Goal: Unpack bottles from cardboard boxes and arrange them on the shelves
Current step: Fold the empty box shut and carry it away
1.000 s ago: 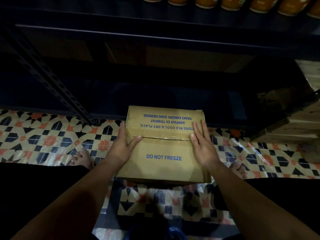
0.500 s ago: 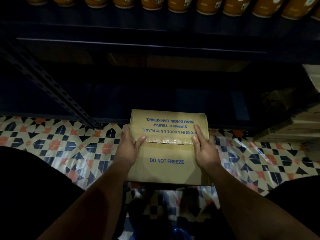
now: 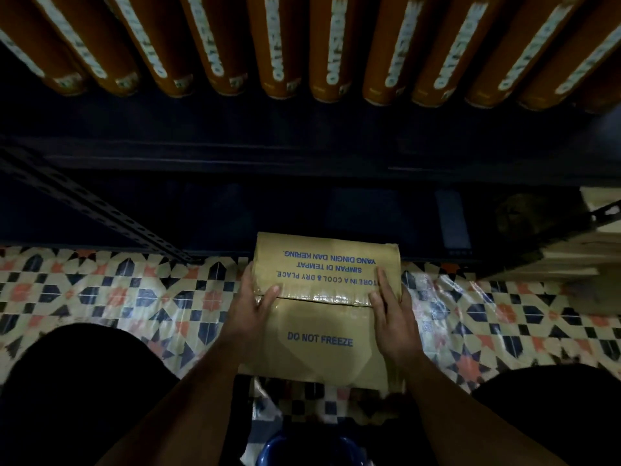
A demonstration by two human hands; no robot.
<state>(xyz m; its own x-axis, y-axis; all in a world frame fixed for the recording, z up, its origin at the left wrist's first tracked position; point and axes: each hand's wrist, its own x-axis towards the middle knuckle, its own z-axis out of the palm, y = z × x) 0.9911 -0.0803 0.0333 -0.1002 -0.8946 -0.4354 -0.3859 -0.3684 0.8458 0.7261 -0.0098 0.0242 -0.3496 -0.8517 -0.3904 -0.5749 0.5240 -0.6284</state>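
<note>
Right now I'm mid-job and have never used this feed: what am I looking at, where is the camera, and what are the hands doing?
There is no machine here: a person works with bare hands, and the single camera sits on their head, looking down. On the patterned floor lies a taped, unopened cardboard box printed "DO NOT FREEZE". The left hand and right hand rest on its two sides, thumbs on the taped seam. Whether they grip it is unclear. Above, a dark shelf carries a row of orange bottles.
</note>
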